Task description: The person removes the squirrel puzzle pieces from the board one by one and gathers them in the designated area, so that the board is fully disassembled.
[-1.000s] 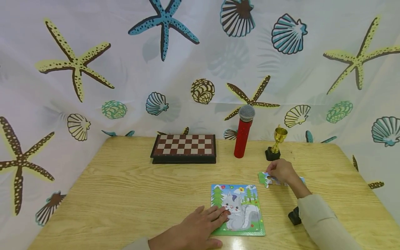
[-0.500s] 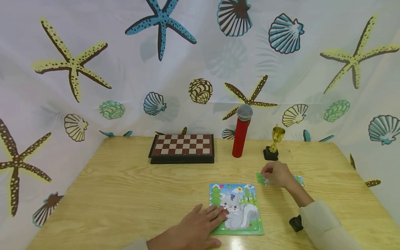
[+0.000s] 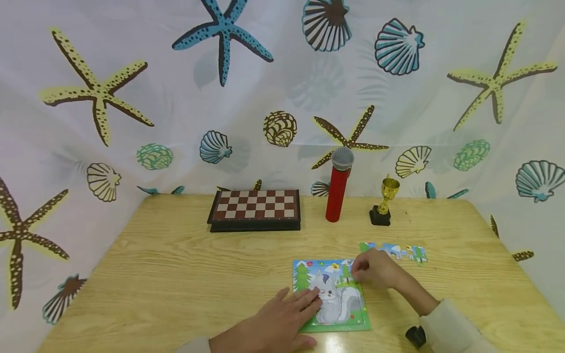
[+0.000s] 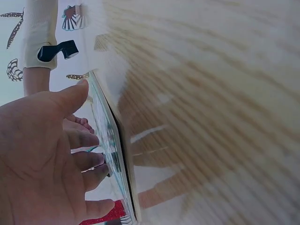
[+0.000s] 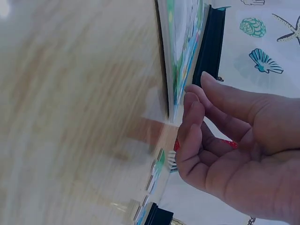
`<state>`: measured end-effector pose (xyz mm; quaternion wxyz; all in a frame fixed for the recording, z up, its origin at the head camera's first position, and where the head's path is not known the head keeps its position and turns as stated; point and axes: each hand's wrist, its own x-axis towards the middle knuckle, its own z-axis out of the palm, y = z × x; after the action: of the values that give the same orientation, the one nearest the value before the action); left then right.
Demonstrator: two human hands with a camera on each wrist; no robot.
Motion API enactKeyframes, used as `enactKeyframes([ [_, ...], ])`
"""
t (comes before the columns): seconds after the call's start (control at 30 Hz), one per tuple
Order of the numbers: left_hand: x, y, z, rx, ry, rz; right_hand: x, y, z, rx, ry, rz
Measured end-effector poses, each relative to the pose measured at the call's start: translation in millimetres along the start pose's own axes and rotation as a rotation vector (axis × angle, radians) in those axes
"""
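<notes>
A square jigsaw puzzle (image 3: 353,308) with a grey squirrel picture lies flat on the wooden table. Across its left side rests my left hand (image 3: 282,316), fingers extended and fingertips on the picture. At the puzzle's upper right edge is my right hand (image 3: 377,268), fingers loosely bent. In the right wrist view, thumb and fingertips of the right hand (image 5: 229,131) stand apart, and nothing shows between them. Behind that hand several jigsaw pieces (image 3: 419,253) lie in a row on the table, some partly hidden by it.
A checkered board box (image 3: 256,207) stands toward the back. To its right are a red microphone (image 3: 337,195) and a small gold trophy cup (image 3: 385,198) on a black base. A patterned cloth (image 3: 247,117) hangs behind the table (image 3: 176,274). A black device (image 3: 416,336) sits at the right sleeve.
My right hand has moved left and nearer, from over the jigsaw pieces to the puzzle's right edge, uncovering pieces. My left hand stays on the puzzle. The view has shifted slightly.
</notes>
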<state>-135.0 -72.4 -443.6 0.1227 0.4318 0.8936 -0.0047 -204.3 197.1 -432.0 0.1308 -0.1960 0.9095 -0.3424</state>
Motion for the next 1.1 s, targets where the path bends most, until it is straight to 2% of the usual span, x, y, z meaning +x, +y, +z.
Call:
enactKeyframes([
  [0.2, 10.6, 11.8, -2.6, -0.017, -0.011, 0.039, -2.4, 1.4, 6.8, 0.005, -0.022, -0.018],
  [0.5, 24.2, 23.9, 3.2, 0.145, -0.003, 0.033, -3.5, 3.2, 11.2, 0.023, -0.025, -0.015],
  [0.63, 25.7, 24.5, 4.9, 0.171, -0.014, 0.030, -3.6, 4.0, 11.6, 0.003, -0.018, -0.022],
  [0.87, 26.0, 23.7, 5.1, 0.165, -0.008, 0.031, -2.8, 5.2, 10.7, 0.007, -0.023, -0.023],
  [1.1, 26.2, 22.7, 3.7, 0.136, -0.001, 0.041, -2.5, 5.1, 4.1, 0.061, -0.071, -0.059],
])
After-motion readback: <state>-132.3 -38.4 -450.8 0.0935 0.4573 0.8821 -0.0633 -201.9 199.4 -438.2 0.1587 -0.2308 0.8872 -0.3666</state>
